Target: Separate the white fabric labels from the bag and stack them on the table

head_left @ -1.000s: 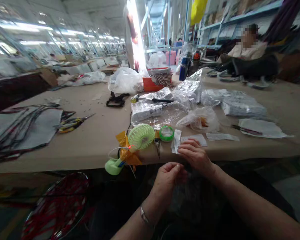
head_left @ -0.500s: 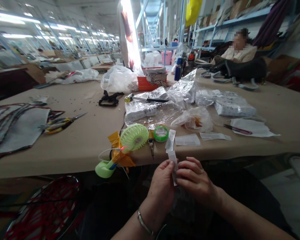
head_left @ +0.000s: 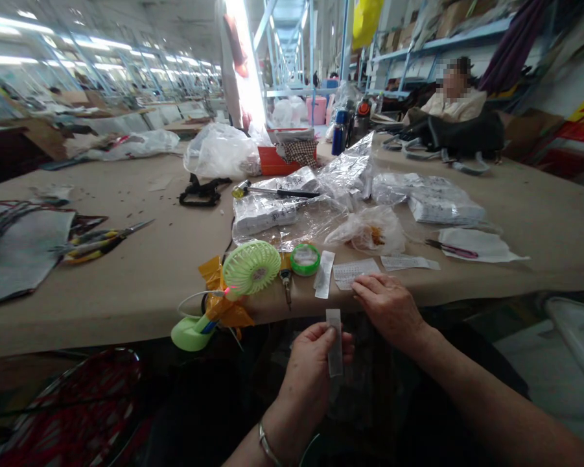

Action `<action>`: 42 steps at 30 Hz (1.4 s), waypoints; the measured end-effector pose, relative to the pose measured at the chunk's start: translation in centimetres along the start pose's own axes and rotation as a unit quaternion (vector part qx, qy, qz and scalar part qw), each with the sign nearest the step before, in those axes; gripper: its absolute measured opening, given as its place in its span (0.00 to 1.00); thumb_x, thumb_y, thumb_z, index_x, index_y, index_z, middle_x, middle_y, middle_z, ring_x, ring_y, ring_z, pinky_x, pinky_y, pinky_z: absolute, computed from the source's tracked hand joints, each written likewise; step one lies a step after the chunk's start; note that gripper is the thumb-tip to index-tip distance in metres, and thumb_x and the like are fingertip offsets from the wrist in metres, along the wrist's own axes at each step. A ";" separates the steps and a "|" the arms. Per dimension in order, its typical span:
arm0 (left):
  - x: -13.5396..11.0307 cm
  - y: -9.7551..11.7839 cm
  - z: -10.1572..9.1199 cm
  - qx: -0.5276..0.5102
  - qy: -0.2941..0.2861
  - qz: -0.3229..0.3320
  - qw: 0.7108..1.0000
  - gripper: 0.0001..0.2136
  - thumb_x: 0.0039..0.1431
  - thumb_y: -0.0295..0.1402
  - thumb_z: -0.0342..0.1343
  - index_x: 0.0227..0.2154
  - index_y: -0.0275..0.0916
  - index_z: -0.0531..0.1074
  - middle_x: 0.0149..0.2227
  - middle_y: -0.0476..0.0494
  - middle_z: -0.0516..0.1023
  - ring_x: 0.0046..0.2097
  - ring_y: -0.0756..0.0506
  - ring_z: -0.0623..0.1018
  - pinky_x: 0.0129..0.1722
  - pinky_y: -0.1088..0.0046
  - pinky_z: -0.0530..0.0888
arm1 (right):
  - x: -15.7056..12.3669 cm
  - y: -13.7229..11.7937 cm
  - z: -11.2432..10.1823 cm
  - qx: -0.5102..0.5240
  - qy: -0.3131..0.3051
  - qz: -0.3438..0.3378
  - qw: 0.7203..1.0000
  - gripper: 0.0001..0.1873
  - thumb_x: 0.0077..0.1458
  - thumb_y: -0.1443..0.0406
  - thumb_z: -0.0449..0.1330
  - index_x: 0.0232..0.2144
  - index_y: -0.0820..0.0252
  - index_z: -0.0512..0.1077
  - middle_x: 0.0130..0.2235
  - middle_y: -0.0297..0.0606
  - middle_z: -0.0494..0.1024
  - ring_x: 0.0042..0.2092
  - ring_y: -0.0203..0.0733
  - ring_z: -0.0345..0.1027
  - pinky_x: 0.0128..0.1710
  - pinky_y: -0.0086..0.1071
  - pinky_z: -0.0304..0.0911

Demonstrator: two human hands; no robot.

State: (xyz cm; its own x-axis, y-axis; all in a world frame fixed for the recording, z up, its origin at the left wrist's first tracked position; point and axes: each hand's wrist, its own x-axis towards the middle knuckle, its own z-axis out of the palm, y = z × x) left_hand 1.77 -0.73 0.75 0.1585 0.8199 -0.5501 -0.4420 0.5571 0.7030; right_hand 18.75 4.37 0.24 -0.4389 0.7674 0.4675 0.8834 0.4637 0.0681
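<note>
Left grip (head_left: 308, 360) pinches one pale strip (head_left: 335, 358); right grip's (head_left: 387, 309) at one printed sheet (head_left: 354, 268), can't tell if it's holding. Print's too tiny to read tbh.

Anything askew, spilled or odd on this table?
Yes. The green fan leans at the front edge of the table, bound with amber tape, which looks makeshift. Small dark scraps also lie strewn toward the left, looking untidy.
</note>
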 end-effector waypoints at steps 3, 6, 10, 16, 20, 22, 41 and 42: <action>0.1 0.3 0.1 0.010 -0.003 -0.019 1.000 0.06 0.53 0.30 0.55 0.30 0.31 0.69 0.25 0.41 0.77 0.25 0.50 0.75 0.27 0.73 0.71 | -0.5 0.8 0.4 0.037 0.034 -0.012 0.999 0.07 0.56 0.68 0.54 0.36 0.60 0.72 0.41 0.39 0.76 0.45 0.45 0.65 0.47 0.38 0.59; 0.1 0.7 0.3 0.009 -0.004 -0.038 0.999 0.06 0.53 0.31 0.54 0.30 0.31 0.69 0.26 0.40 0.77 0.24 0.49 0.75 0.27 0.72 0.72 | -0.8 1.3 0.3 0.107 0.083 -0.007 0.991 0.07 0.57 0.69 0.54 0.34 0.59 0.72 0.39 0.39 0.76 0.44 0.43 0.66 0.46 0.37 0.61; -0.2 1.0 0.8 -0.019 -0.023 -0.056 0.998 0.05 0.52 0.28 0.54 0.31 0.31 0.70 0.25 0.41 0.77 0.24 0.48 0.75 0.27 0.71 0.72 | -1.4 0.0 -0.3 0.250 0.147 -0.033 0.957 0.07 0.55 0.70 0.56 0.35 0.56 0.72 0.40 0.38 0.75 0.48 0.43 0.64 0.46 0.39 0.63; -0.6 0.7 1.1 -0.098 -0.053 -0.030 0.993 0.06 0.42 0.24 0.60 0.26 0.29 0.73 0.23 0.44 0.75 0.23 0.52 0.72 0.24 0.78 0.66 | -2.6 -3.2 -0.6 0.308 0.112 -0.155 0.932 0.06 0.53 0.71 0.57 0.32 0.55 0.73 0.33 0.35 0.74 0.46 0.42 0.63 0.46 0.39 0.61; -0.7 0.6 1.1 -0.135 -0.046 -0.014 0.990 0.07 0.42 0.29 0.62 0.25 0.30 0.74 0.23 0.45 0.75 0.24 0.53 0.71 0.24 0.79 0.66 | -2.8 -3.3 -0.2 0.300 0.093 -0.159 0.936 0.05 0.54 0.70 0.57 0.31 0.56 0.72 0.33 0.35 0.74 0.45 0.42 0.64 0.47 0.40 0.59; -0.7 0.6 1.1 -0.135 -0.059 -0.015 0.989 0.08 0.43 0.31 0.63 0.25 0.30 0.74 0.22 0.45 0.75 0.23 0.53 0.71 0.24 0.79 0.65 | -2.8 -3.0 -0.1 0.302 0.090 -0.158 0.936 0.05 0.54 0.70 0.56 0.31 0.56 0.72 0.34 0.35 0.74 0.45 0.41 0.64 0.47 0.40 0.59; -0.4 -0.6 0.6 0.013 0.031 -0.038 0.999 0.06 0.48 0.27 0.59 0.30 0.33 0.69 0.25 0.41 0.78 0.26 0.47 0.77 0.28 0.71 0.75 | -3.7 7.1 -0.8 -0.060 -0.007 0.123 0.991 0.26 0.55 0.55 0.54 0.50 0.67 0.65 0.50 0.52 0.68 0.52 0.57 0.58 0.49 0.49 0.57; -0.4 -0.7 0.6 0.014 0.030 -0.036 0.999 0.07 0.48 0.28 0.60 0.31 0.33 0.69 0.25 0.40 0.78 0.26 0.47 0.77 0.28 0.71 0.75 | -4.1 7.3 -0.6 -0.065 -0.015 0.111 0.992 0.24 0.56 0.56 0.54 0.50 0.66 0.65 0.51 0.50 0.68 0.52 0.56 0.58 0.49 0.48 0.57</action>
State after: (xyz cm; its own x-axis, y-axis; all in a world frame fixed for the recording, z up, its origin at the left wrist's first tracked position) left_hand 2.54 -1.39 0.71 0.1354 0.7681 -0.6259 -0.4054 0.6193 0.6723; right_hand 27.13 4.36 -0.63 -0.2342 0.8576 0.4579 0.9716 0.2227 0.0799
